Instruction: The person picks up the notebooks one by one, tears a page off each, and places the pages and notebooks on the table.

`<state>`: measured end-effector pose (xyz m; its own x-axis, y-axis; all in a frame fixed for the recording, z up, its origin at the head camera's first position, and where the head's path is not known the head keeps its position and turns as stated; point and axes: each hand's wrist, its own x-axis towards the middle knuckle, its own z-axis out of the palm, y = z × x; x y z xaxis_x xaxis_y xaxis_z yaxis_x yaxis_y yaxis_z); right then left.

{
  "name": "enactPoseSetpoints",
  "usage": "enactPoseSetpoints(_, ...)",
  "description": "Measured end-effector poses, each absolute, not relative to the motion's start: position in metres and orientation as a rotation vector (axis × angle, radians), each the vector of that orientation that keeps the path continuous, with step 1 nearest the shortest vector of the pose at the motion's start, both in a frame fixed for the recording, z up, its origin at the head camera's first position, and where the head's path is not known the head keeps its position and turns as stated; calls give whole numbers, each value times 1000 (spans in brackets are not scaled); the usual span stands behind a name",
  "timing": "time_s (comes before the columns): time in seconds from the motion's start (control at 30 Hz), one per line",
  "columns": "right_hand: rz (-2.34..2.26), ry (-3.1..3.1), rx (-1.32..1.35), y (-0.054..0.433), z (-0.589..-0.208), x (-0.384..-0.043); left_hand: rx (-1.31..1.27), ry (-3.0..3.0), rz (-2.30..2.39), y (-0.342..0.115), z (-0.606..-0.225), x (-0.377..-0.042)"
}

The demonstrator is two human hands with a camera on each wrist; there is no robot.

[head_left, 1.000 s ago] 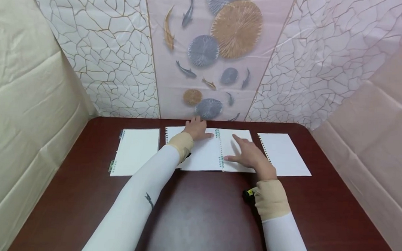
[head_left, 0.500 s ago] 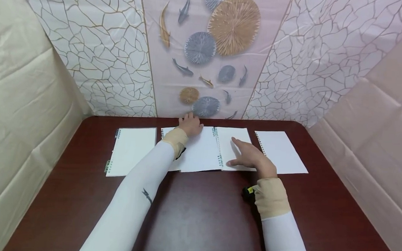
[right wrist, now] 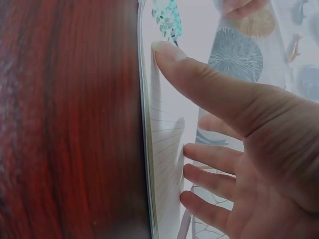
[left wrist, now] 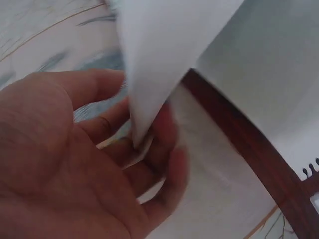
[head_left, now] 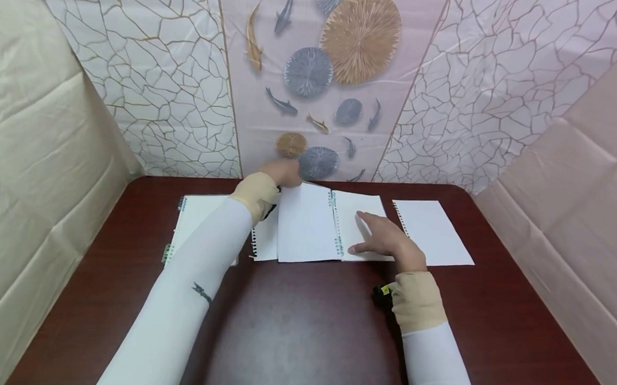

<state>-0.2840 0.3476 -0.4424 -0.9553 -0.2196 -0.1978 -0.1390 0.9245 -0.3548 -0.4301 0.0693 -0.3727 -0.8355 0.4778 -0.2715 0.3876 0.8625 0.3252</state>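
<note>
A spiral notebook with green rings (head_left: 337,248) lies open at the middle of the table's far side. My left hand (head_left: 283,173) is at the top left corner of its left page (head_left: 309,230). In the left wrist view, the lifted page corner (left wrist: 154,55) runs between the thumb and curled fingers of that hand. My right hand (head_left: 386,237) rests on the right page (head_left: 356,209), thumb and fingers extended and spread. Faint ruled lines show on that page in the right wrist view, with the thumb near the green rings (right wrist: 168,20).
To the left, partly behind my left sleeve, lies another notebook (head_left: 196,210) with rings on its left side. A white sheet with punched holes (head_left: 266,245) sticks out from beneath the lifted page. Another punched sheet (head_left: 433,232) lies at right. Patterned cloth (head_left: 312,118) hangs behind the dark red table (head_left: 302,330).
My left hand has moved left and up to the page's top corner and lifted it, baring the punched sheet beneath. The right hand has stayed in place on the right page.
</note>
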Motion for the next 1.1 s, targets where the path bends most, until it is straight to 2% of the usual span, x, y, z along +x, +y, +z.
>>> enactPoseSetpoints(0.23,-518,2941,-369,354,-442,-283,642,2406,1076,70,-354,-421)
enactPoseSetpoints(0.4,-871,3017,-266,357,-443,-287,566,2180,1441,92,-350,-411)
enactPoseSetpoints(0.57,-1410,2888,-168,346,-417,-283,470,2030,1635,123,-353,-408)
enactPoseSetpoints(0.7,-1476,2880,-142,334,-388,-274,496,2009,1710,140,-356,-403)
enactPoseSetpoints(0.87,-1183,3041,-73,331,-367,-265,669,2257,1556,143,-363,-394)
enactPoseSetpoints(1.1,-994,3112,85,346,-372,-261,995,2548,660,136,-388,-371)
